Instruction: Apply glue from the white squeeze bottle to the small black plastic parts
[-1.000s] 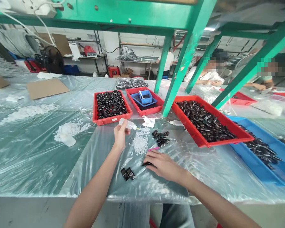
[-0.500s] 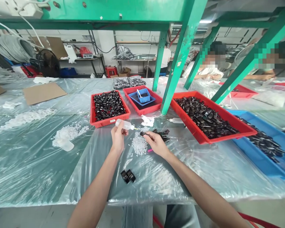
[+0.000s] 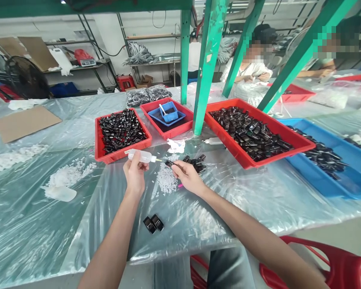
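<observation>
My left hand [image 3: 135, 173] is closed around a clear squeeze bottle [image 3: 142, 156] with a thin needle tip, held nearly level. The tip points right, at a small black plastic part [image 3: 169, 163] pinched in my right hand [image 3: 188, 176]. Whether tip and part touch, I cannot tell. Below them lies a pile of small white pieces [image 3: 167, 180]. Just behind my right hand is a cluster of black parts [image 3: 197, 162]. Two glossy black parts [image 3: 153, 223] lie side by side nearer the table's front edge. A pink stick [image 3: 180, 185] shows partly beside my right fingers.
Red trays of black parts stand at left [image 3: 123, 150] and right [image 3: 249, 160], with a blue tray [image 3: 315, 180] beyond. A green post [image 3: 209, 68] rises between them. Another squeeze bottle [image 3: 213, 141] lies behind. Two people sit across the table; one more is further back.
The whole view has turned to the right and tilted, so things appear further left. Both hands keep hold of the bottle and the black part, the needle tip still close to the part.
</observation>
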### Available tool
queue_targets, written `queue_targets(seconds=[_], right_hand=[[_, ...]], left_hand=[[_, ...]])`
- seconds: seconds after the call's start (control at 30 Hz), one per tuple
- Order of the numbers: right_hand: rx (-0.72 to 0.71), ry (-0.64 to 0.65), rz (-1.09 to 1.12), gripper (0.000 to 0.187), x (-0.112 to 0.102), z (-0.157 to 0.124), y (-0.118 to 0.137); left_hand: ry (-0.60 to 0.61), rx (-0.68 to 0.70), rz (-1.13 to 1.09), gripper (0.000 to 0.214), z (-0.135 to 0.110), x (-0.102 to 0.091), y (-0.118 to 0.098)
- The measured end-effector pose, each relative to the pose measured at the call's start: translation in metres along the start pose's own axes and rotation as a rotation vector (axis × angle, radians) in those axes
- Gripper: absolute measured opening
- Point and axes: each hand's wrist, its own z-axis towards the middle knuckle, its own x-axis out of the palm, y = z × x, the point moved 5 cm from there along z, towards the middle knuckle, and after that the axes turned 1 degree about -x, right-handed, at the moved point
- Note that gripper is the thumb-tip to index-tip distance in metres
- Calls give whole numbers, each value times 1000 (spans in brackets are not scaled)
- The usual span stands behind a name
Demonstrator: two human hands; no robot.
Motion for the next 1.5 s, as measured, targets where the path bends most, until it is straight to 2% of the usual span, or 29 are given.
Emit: queue_targets(seconds=[0.33, 0.73, 0.97, 1.5], right_hand=[[30, 7, -3, 38, 0, -1, 1], [2, 12, -13, 38, -1, -1, 3], [40, 27, -5, 38, 1, -1, -1], [73, 37, 3, 37, 2, -4, 3]], left_hand=[[-24, 3, 49, 35, -1, 0, 1], [-29, 11, 68, 36, -2, 0, -1], [17, 2, 115, 37, -3, 2, 2], [40, 21, 143, 38, -3, 1, 0]])
